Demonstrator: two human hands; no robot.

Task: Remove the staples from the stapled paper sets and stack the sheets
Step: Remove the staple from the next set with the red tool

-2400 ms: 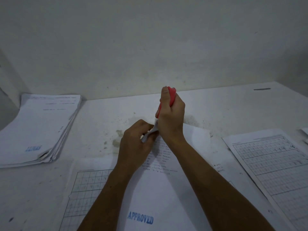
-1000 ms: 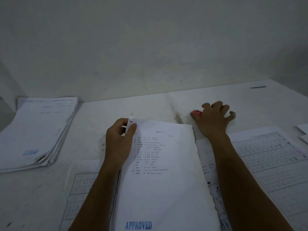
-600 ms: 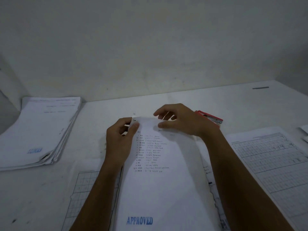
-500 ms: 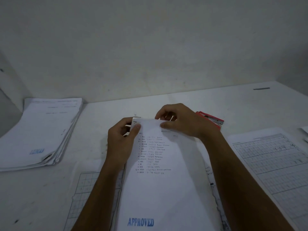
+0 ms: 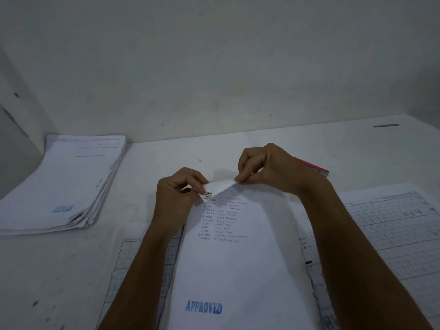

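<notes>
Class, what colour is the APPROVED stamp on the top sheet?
Blue, clearest in the head view: APPROVED stamp.

Bare worktop (image 5: 166, 163) lies open between the paper stack (image 5: 64, 184) at far left and the two hands (image 5: 176, 198) (image 5: 273, 170). Behind the right hand, a red stapler (image 5: 314, 166) blocks the surface. Gridded sheets (image 5: 392, 222) cover the right side; the back wall (image 5: 214, 67) closes the far edge.
</notes>
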